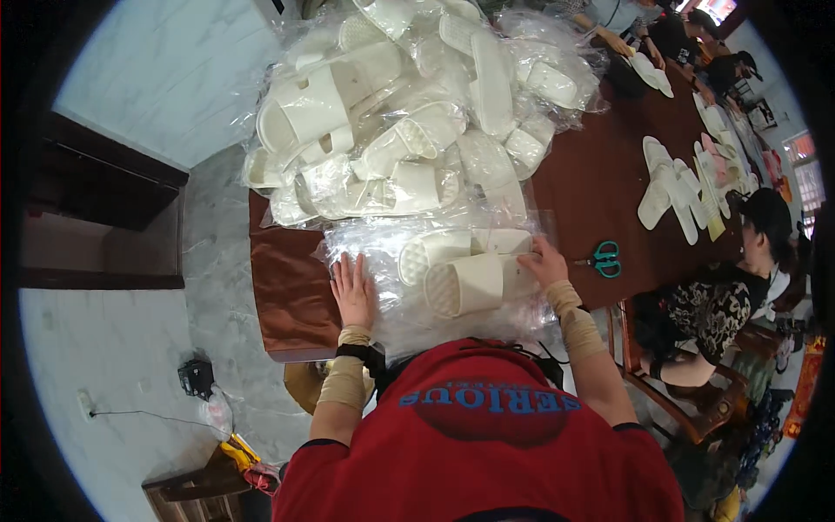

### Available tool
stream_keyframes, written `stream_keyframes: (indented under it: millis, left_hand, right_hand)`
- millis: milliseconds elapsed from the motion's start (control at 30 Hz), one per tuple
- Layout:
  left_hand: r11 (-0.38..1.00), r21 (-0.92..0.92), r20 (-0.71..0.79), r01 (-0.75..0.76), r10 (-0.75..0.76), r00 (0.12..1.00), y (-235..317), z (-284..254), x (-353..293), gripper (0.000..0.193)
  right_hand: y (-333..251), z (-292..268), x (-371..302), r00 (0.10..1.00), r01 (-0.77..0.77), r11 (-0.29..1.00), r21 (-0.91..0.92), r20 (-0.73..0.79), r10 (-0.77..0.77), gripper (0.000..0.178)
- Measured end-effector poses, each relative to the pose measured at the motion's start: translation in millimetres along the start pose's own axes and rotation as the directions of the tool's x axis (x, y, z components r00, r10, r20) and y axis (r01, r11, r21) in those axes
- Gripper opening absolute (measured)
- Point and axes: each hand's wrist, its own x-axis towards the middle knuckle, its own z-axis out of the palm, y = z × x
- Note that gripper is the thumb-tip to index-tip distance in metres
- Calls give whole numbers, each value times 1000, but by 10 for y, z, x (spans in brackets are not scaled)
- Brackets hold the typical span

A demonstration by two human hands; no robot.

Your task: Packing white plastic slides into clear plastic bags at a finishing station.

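A pair of cream-white slippers (467,289) lies side by side before me on a stack of clear plastic bags (391,317). Flat on the plastic at the left, with fingers spread, rests my left hand (353,294); it holds nothing. My right hand (548,264) is at the right end of the pair, its fingers bent and pressed on a slipper's heel. Part of that grip is hidden. Just beyond rises a large heap of similar slippers (302,116) wrapped in clear bags.
Scissors with teal handles (606,259) lie on the brown table (578,196) at the right. Loose white slippers (668,189) are farther right. A person in a black cap (765,217) sits on that side, and others work at the far right.
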Motion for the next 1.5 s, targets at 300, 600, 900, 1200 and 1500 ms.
stream_keyframes:
  millis: [300, 600, 900, 1200, 1500]
  left_hand:
    - [881, -428, -30, -199, 207, 978, 325, -732, 124, 39]
    - [777, -214, 168, -593, 627, 761, 902, -848, 255, 44]
    - [737, -321, 52, -595, 641, 766, 902, -996, 459, 16]
    - [740, -337, 1, -583, 619, 785, 925, -1070, 474, 11]
    - [701, -293, -11, -650, 677, 736, 959, -1166, 566, 14]
  right_hand:
    - [996, -762, 101, 938, -164, 855, -493, -346, -19, 44]
    - [1273, -688, -170, 925, -108, 968, -227, -381, 14, 58]
    - [999, -706, -267, 980, 2, 801, -599, -157, -120, 36]
    - [922, -612, -370, 984, -55, 985, 162, -158, 81, 60]
    - [-1294, -736, -608, 711, 699, 658, -279, 367, -600, 61]
